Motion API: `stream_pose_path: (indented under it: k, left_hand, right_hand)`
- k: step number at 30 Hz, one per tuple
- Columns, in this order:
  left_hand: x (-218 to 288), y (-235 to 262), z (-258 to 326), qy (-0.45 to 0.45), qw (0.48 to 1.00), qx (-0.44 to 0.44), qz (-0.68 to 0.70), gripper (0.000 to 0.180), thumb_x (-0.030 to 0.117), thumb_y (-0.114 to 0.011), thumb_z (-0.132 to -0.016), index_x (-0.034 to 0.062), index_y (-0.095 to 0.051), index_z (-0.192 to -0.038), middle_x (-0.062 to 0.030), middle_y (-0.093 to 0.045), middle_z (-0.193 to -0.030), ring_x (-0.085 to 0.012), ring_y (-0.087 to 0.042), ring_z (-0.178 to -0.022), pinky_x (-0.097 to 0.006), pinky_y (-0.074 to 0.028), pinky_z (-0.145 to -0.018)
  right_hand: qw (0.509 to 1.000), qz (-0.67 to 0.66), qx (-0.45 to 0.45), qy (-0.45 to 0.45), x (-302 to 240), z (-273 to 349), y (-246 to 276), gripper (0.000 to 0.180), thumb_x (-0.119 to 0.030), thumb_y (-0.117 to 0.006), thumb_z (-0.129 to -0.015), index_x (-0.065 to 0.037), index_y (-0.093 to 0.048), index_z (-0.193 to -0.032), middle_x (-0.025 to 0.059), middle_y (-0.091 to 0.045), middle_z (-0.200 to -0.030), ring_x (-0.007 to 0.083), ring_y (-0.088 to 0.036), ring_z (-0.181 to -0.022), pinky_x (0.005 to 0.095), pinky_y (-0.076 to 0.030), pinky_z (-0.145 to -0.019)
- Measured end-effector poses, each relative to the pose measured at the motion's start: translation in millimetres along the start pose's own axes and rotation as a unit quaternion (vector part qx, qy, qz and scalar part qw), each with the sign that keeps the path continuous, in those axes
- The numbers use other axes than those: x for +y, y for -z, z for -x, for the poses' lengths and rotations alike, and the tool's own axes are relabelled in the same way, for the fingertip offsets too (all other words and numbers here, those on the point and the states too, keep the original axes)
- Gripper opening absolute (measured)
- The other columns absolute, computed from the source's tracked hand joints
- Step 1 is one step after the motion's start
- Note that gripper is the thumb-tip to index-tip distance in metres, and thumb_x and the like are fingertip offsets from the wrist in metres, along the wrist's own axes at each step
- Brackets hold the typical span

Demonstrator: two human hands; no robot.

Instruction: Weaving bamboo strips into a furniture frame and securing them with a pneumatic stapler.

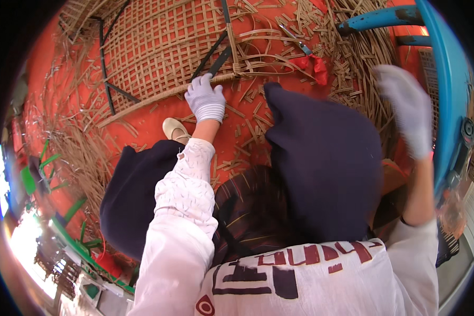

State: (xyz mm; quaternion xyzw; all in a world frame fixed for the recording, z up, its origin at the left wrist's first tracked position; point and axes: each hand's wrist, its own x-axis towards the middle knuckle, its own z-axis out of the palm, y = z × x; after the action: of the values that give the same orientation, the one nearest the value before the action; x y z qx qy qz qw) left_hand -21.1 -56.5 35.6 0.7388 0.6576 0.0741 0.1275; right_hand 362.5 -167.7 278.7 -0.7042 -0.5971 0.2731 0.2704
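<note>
A woven rattan panel (158, 50) on a frame with black bars lies ahead of me at the upper left, its near rim wrapped in strands. My left hand (205, 100), in a pale knit glove, grips that rim beside a black bar (219, 62); the undersides of its fingers are hidden. Loose strips (263, 66) stick out from the panel's right side. Off to the right, my right hand (405, 105), also gloved, is raised near a blue plastic seat (443, 68). Motion smears its fingers, and nothing shows clearly in them. Scissors (300, 45) with red-wrapped handles (316, 68) lie beyond my knee.
Cut strip ends litter the red floor covering (237, 113), and long strands (374, 58) are heaped beside the blue seat. More strands (84, 158) spread at the left. Dark cloth (326, 158) covers my knees. A black strap-like item (466, 137) lies on the seat.
</note>
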Motion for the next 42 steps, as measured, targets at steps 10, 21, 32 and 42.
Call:
stream_pose_path:
  k: [10,21,32,42]
  left_hand:
    - [-19.2,-8.6,-79.3,-0.069,0.958,-0.276,-0.026,0.074,0.043,-0.077,-0.077,0.013,-0.045,-0.137,-0.0152,-0.063,-0.121,-0.0326,-0.06,-0.114,-0.041,-0.044,-0.099]
    - [-19.3,-12.9,-79.0,-0.042,0.957,-0.285,0.031,0.073,0.044,-0.08,-0.072,0.0124,-0.051,-0.131,-0.0149,-0.07,-0.109,-0.0319,-0.067,-0.102,-0.039,-0.051,-0.09]
    - [-17.9,-14.8,-78.1,-0.049,0.958,-0.273,0.069,0.072,0.037,-0.082,-0.07,0.0124,-0.052,-0.131,-0.015,-0.068,-0.114,-0.033,-0.065,-0.105,-0.04,-0.051,-0.091]
    - [-2.0,-21.1,-90.0,-0.041,0.957,-0.278,0.078,0.089,0.044,-0.087,-0.061,0.004,-0.051,-0.132,-0.0169,-0.063,-0.124,-0.0301,-0.062,-0.114,-0.039,-0.047,-0.098]
  right_hand:
    - [0.951,-0.039,-0.301,-0.065,62.0,-79.9,-301.2,0.054,-0.025,-0.064,-0.09,-0.007,-0.05,-0.138,0.013,-0.069,-0.108,0.0225,-0.067,-0.091,0.0332,-0.052,-0.086]
    - [0.961,-0.125,-0.245,-0.025,74.5,-88.2,-340.8,0.034,-0.029,-0.065,-0.092,-0.003,-0.067,-0.113,0.0137,-0.071,-0.101,0.0228,-0.067,-0.086,0.0341,-0.053,-0.081]
    - [0.952,-0.012,-0.305,-0.039,64.3,-97.4,-353.1,0.034,-0.039,-0.058,-0.091,-0.009,-0.071,-0.1,0.0165,-0.069,-0.092,0.0342,-0.066,-0.087,0.044,-0.051,-0.082]
    - [0.944,0.027,-0.318,-0.077,62.0,-99.7,-359.7,0.034,-0.041,-0.057,-0.091,-0.014,-0.072,-0.105,0.0151,-0.07,-0.097,0.0342,-0.066,-0.091,0.0449,-0.052,-0.083]
